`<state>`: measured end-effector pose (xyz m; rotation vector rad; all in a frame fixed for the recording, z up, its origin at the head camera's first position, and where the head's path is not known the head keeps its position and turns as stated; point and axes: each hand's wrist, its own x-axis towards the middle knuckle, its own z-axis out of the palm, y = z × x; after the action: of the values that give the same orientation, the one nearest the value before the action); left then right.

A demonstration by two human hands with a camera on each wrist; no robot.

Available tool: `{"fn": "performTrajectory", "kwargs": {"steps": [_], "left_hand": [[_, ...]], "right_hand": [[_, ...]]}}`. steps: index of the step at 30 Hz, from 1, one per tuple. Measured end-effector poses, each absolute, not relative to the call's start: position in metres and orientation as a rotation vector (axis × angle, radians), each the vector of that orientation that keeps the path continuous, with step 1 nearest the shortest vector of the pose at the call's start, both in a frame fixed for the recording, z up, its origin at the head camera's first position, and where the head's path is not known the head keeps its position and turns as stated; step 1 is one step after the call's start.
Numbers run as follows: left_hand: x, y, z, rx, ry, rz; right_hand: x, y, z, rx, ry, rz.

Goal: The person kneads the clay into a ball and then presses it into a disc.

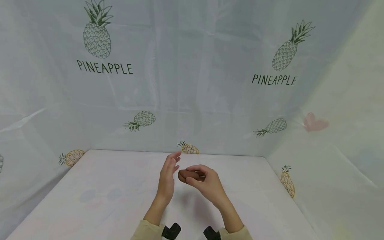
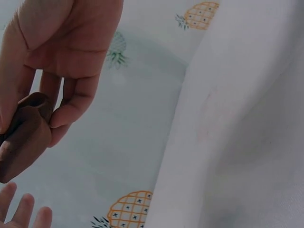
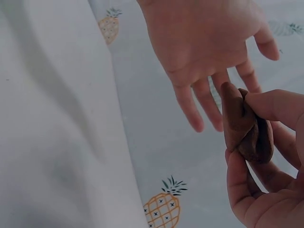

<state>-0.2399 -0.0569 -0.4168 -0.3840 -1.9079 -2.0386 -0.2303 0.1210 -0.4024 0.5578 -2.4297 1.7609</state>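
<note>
A folded lump of brown modelling clay is held above the table by my right hand, its thumb on one side and fingers on the other. In the right wrist view the clay shows a crease and overlapping folds. My left hand is just to the left of the lump, apart from it, palm turned toward it. Its fingers are spread and fairly straight, holding nothing. In the left wrist view only the left fingertips appear, below the clay.
A white-covered table lies under both hands. Pale sheeting with printed pineapples hangs behind it and along both sides. Two black wrist devices, one at the left cuff and another at the right, sit near the sleeves.
</note>
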Motion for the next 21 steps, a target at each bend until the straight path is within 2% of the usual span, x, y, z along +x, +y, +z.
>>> {"fn": "performTrajectory", "kwargs": {"steps": [21], "left_hand": [[-0.2443,-0.0635,-0.4162,-0.447,-1.814,-2.132]], "right_hand": [[-0.2273,0.1128,-0.401,0.613,-2.454,1.708]]}}
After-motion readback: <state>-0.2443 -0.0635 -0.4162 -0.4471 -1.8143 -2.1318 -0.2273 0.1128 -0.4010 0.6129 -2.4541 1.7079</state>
